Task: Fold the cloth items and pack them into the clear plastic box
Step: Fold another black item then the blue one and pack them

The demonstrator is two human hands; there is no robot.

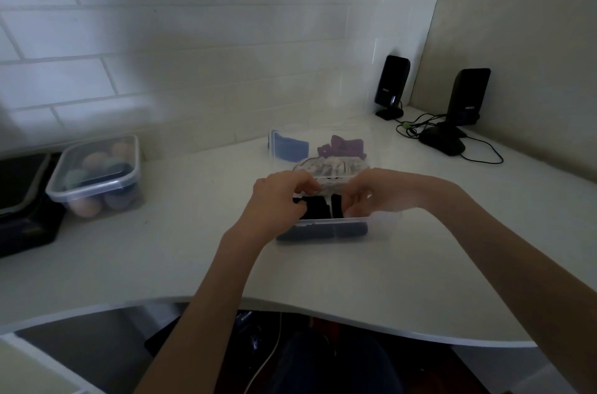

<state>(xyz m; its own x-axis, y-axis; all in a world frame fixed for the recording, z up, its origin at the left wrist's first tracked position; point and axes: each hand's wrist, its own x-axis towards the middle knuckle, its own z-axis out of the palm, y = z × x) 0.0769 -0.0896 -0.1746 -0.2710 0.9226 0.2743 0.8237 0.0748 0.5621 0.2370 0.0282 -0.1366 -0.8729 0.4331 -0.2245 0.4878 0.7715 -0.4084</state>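
gripping black cloth [318,208] | left hand [277,200] | right hand [368,196] | speaker [391,83] logo unreadable

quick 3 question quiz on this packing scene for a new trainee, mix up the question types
1. True or false: both hands are at the clear box near the desk's front edge.
2. Which loose cloth lies on the desk behind that box, nearest the speakers? A) purple cloth B) blue cloth C) black cloth
3. Fill in: the second box, off to the left, has its lid ____.

Key
1. True: the left hand and right hand are both curled on the black cloth inside it.
2. A: the purple cloth lies right of the blue cloth.
3. on
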